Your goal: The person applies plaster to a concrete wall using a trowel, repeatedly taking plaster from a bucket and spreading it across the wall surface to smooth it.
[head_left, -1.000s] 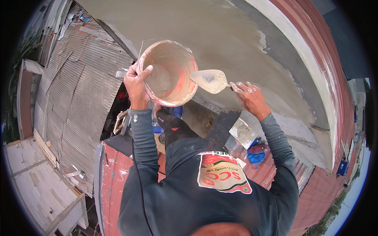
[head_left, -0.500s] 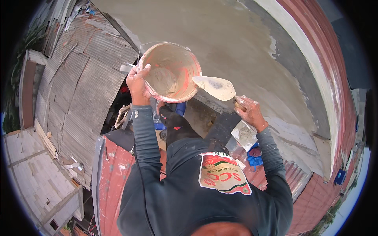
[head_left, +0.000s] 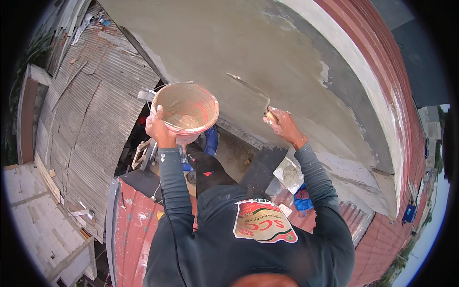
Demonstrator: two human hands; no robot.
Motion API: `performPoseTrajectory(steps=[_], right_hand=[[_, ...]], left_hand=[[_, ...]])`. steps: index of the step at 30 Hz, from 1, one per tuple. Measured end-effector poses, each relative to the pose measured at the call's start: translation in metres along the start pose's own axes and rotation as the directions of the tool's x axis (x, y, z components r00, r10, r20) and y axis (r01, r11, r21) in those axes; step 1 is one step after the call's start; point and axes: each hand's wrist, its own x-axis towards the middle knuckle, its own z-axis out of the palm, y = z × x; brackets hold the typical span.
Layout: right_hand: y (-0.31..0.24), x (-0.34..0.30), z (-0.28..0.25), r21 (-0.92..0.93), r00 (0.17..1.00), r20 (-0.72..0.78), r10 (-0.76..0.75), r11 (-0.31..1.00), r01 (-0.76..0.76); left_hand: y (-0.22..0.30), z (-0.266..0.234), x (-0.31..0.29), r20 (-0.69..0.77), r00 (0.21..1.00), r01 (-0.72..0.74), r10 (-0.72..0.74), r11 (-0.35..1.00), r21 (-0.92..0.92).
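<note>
My left hand (head_left: 160, 128) grips the near-left rim of a mortar-smeared reddish bucket (head_left: 208, 102), tilted so that its inside shows. Grey mortar (head_left: 185, 120) coats the bottom and walls. In my right hand (head_left: 285, 125) is a trowel (head_left: 252, 87), held by its wooden handle. Its blade is seen nearly edge-on and points up and left, in front of the grey plastered wall (head_left: 215, 38); I cannot tell whether it touches. The trowel is apart from the bucket, to its right.
A mortar-covered white board (head_left: 289, 173) and a blue bag (head_left: 302, 203) lie below my right forearm. Red metal roofing (head_left: 131, 220) is at lower left, beside a rusty corrugated roof (head_left: 110, 115). A dark cable (head_left: 172, 234) runs along my left arm.
The trowel has left the bucket's rim and moved up, its blade turning from flat to nearly edge-on. The bucket has shifted down and left with my left hand.
</note>
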Motion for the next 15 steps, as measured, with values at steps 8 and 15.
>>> performPoseTrajectory(steps=[8, 15], right_hand=[[0.073, 0.079, 0.037, 0.043, 0.890, 0.355, 0.285, 0.946, -0.320], [0.007, 0.083, 0.026, -0.067, 0.983, -0.099, 0.157, 0.984, -0.164]], left_hand=[[0.011, -0.045, 0.008, -0.065, 0.997, -0.022, 0.030, 0.992, 0.122], [0.011, -0.071, 0.019, -0.066, 0.998, -0.004, 0.018, 0.979, 0.204]])
